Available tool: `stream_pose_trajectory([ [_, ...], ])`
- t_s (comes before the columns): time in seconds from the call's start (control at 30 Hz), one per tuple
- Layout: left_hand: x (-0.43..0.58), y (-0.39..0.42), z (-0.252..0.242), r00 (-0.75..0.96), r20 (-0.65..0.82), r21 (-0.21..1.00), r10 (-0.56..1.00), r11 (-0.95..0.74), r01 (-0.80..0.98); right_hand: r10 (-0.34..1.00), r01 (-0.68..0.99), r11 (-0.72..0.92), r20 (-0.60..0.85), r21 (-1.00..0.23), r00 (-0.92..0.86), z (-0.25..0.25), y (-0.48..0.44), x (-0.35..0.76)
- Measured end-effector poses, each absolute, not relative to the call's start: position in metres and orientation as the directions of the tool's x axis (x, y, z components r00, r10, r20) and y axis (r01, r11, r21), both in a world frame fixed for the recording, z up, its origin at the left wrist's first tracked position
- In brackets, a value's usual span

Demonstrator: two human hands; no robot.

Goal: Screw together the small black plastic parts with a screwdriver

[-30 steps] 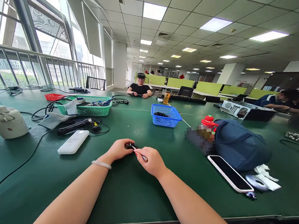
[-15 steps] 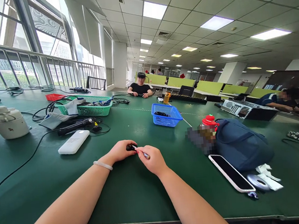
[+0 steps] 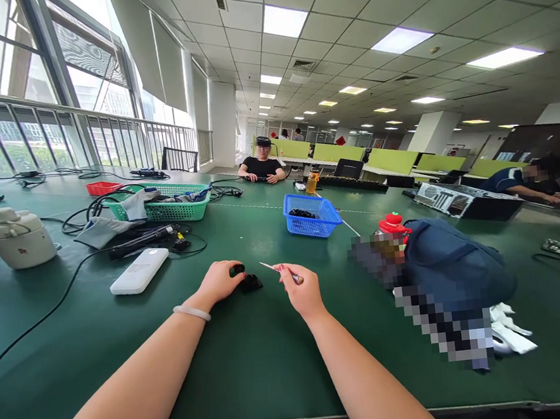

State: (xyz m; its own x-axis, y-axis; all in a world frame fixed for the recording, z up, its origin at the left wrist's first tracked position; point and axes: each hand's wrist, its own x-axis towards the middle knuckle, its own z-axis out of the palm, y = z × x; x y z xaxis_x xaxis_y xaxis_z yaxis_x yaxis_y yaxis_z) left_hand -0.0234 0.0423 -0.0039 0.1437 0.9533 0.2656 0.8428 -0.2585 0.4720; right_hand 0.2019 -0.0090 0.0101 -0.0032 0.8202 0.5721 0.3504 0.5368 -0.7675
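My left hand (image 3: 221, 282) rests on the green table with its fingers closed on a small black part (image 3: 237, 268). Just by its fingertips lies a flat black piece (image 3: 252, 283); whether the two are joined I cannot tell. To the right, my right hand (image 3: 303, 294) grips a slim pointed tool (image 3: 296, 278) with a brownish handle and a thin, light metal end. The tool's tip points left toward the black pieces and stands apart from them.
Left of my hands lie a white power bank (image 3: 140, 271), cables and a green basket (image 3: 170, 211) with gloves. Ahead stands a blue basket (image 3: 313, 223) of black parts. A dark blue bag (image 3: 453, 264) sits at right. Across the table sits a person (image 3: 262, 166).
My right hand has moved right, drawing the tool away from the black part. The flat black piece now shows beside my left fingertips.
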Motion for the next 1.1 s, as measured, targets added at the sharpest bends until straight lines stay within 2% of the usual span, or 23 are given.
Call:
stream_pose_trajectory([
  [0.1,-0.024,0.043,-0.006,0.145,0.221,0.391,0.964,-0.224,0.893,0.845,0.333,0.501,0.535,-0.798,0.012,0.010,-0.007,0.202],
  [0.17,-0.022,0.042,-0.005,0.154,0.218,0.398,0.964,-0.232,0.887,0.852,0.333,0.492,0.523,-0.805,0.007,0.010,-0.008,0.202],
  [0.33,-0.013,0.033,0.004,0.301,0.288,0.449,0.909,-0.406,0.796,0.867,0.339,0.475,0.498,-0.812,-0.019,0.010,-0.008,0.201],
  [0.53,-0.008,0.026,0.004,0.442,0.230,0.365,0.867,-0.498,0.787,0.870,0.336,0.476,0.492,-0.813,-0.042,0.008,-0.007,0.200],
  [0.87,-0.012,0.026,0.008,0.481,0.174,0.305,0.860,-0.511,0.804,0.870,0.363,0.474,0.490,-0.802,-0.053,0.007,-0.006,0.199],
  [1.1,-0.006,0.021,0.014,0.476,0.229,0.234,0.849,-0.522,0.820,0.868,0.360,0.477,0.493,-0.802,-0.052,0.009,-0.008,0.200],
])
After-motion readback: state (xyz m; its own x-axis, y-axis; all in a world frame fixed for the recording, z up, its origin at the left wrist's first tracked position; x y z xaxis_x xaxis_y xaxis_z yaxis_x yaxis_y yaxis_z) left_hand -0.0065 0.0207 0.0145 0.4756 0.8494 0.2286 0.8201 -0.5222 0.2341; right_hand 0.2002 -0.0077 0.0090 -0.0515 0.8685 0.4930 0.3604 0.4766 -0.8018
